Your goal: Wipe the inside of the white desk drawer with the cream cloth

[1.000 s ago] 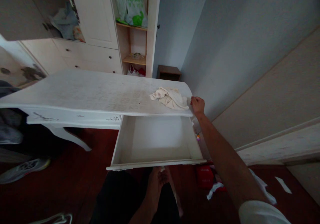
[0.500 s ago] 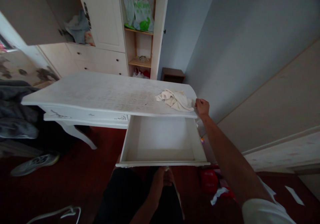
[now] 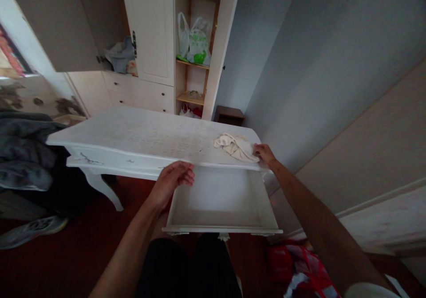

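A white desk [image 3: 143, 131] stands before me with its right drawer [image 3: 219, 191] pulled out over my knees. The drawer's pale inside shows bare. A crumpled cream cloth [image 3: 238, 149] lies on the right end of the desktop. At that cloth's right end, my right hand [image 3: 265, 153] is closed, its thumb and fingertips pinching the edge; the exact grip is partly hidden. My left hand [image 3: 175, 177] hovers over the drawer's back left corner by the desk's front edge. Its fingers are loosely bent and hold nothing.
Behind the desk, an open wardrobe [image 3: 155, 36] holds plastic bags [image 3: 199, 45] and clothes. Dark clothing [image 3: 26, 143] hangs at the left, above a shoe [image 3: 33, 231]. A red bag [image 3: 282, 260] lies on the floor at right, close to the wall.
My left hand has risen from beneath the drawer front to the desk's front edge. My right hand has shifted from the desk's right edge onto the cloth's end. The view has tilted up slightly.
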Action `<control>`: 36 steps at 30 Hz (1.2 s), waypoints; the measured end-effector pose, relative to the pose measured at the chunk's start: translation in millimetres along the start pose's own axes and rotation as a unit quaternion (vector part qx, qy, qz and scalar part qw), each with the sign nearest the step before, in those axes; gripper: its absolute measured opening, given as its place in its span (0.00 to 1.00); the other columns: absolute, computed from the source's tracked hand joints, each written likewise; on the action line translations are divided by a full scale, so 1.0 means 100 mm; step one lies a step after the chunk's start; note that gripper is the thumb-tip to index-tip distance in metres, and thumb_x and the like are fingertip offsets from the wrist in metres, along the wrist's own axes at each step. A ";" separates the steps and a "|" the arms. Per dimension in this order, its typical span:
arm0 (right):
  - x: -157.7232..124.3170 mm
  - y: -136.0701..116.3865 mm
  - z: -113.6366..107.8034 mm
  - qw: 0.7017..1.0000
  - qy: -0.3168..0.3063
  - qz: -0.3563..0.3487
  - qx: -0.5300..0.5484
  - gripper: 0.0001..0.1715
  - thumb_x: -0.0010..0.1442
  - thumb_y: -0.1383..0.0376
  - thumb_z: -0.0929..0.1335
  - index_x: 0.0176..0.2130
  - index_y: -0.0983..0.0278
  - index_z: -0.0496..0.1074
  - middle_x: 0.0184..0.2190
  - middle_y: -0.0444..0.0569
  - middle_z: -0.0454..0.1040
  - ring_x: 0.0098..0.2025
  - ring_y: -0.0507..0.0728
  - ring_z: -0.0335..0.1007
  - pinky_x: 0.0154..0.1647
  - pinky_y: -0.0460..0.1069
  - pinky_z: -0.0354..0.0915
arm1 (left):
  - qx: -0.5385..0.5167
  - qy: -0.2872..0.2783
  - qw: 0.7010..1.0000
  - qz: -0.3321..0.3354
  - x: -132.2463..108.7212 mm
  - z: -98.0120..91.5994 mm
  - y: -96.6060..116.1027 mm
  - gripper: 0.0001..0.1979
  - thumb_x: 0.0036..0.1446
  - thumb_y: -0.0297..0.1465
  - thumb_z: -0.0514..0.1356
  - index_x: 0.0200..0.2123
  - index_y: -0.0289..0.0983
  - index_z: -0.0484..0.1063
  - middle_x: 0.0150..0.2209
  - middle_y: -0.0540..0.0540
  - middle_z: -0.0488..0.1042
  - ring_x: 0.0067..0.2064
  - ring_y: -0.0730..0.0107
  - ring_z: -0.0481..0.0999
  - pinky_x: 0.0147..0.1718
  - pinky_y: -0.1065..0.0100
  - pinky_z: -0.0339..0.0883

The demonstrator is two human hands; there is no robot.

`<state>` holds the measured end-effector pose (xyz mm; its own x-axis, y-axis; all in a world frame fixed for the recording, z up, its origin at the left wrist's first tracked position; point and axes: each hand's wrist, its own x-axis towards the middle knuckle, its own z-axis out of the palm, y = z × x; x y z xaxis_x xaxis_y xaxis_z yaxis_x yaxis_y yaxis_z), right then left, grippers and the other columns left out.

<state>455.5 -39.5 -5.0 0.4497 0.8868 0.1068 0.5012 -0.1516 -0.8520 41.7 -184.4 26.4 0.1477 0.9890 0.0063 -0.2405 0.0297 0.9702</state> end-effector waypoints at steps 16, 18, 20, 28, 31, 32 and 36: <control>-0.19 -1.08 0.84 0.940 -0.104 0.135 -0.295 0.73 0.51 0.27 0.67 0.73 0.71 0.47 0.75 0.73 0.40 0.74 0.80 0.42 0.70 0.70 0.49 | 0.586 0.188 0.788 -0.025 1.80 -0.44 -0.08 0.17 0.61 0.34 0.54 0.46 0.38 0.80 0.48 0.34 0.81 0.52 0.45 0.80 0.48 0.55 0.71; -0.16 -1.12 0.91 0.928 -0.098 0.131 -0.334 0.68 0.50 0.32 0.72 0.70 0.72 0.56 0.72 0.75 0.51 0.71 0.79 0.51 0.66 0.69 0.56 | 0.580 0.202 0.789 -0.013 1.81 -0.46 -0.10 0.18 0.62 0.34 0.53 0.46 0.37 0.81 0.47 0.34 0.82 0.51 0.45 0.80 0.47 0.56 0.71; -0.13 -1.17 0.94 0.916 -0.111 0.104 -0.371 0.56 0.51 0.38 0.74 0.65 0.70 0.65 0.66 0.70 0.64 0.67 0.74 0.62 0.62 0.64 0.63 | 0.570 0.206 0.795 -0.009 1.81 -0.48 -0.11 0.18 0.62 0.35 0.53 0.45 0.37 0.81 0.46 0.34 0.82 0.50 0.45 0.80 0.46 0.56 0.70; -0.31 -1.24 0.92 0.877 -0.100 -0.068 -0.464 0.31 0.56 0.55 0.73 0.57 0.63 0.74 0.57 0.61 0.75 0.55 0.68 0.76 0.49 0.55 0.72 | 0.537 0.229 0.812 -0.003 1.83 -0.51 -0.12 0.18 0.61 0.34 0.54 0.45 0.37 0.81 0.47 0.34 0.82 0.50 0.47 0.80 0.44 0.60 0.70; -0.61 -1.24 0.80 0.851 -0.082 -0.169 -0.490 0.27 0.61 0.60 0.70 0.59 0.60 0.72 0.61 0.60 0.71 0.56 0.67 0.73 0.50 0.57 0.71 | 0.541 0.222 0.811 -0.008 1.84 -0.50 -0.12 0.19 0.61 0.34 0.54 0.47 0.36 0.81 0.47 0.33 0.82 0.51 0.46 0.80 0.45 0.58 0.70; -0.74 -1.23 0.74 0.843 -0.079 -0.205 -0.490 0.27 0.61 0.61 0.70 0.60 0.59 0.71 0.64 0.59 0.69 0.58 0.67 0.71 0.51 0.56 0.71 | 0.542 0.222 0.811 -0.009 1.84 -0.50 -0.12 0.19 0.61 0.34 0.54 0.47 0.36 0.81 0.48 0.33 0.82 0.51 0.46 0.80 0.45 0.58 0.70; -1.30 -1.02 0.40 0.855 -0.087 -0.266 -0.437 0.32 0.61 0.60 0.70 0.63 0.56 0.69 0.67 0.54 0.66 0.62 0.66 0.67 0.53 0.55 0.70 | 0.542 0.226 0.810 -0.009 1.83 -0.48 -0.12 0.18 0.61 0.34 0.54 0.46 0.36 0.81 0.47 0.34 0.82 0.51 0.47 0.80 0.46 0.58 0.70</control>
<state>316.4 -121.6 47.6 -0.0923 0.9715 0.2185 0.9957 0.0924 0.0095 25.3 3.4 3.8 -0.2825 0.9493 0.1376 0.7766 0.1422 0.6138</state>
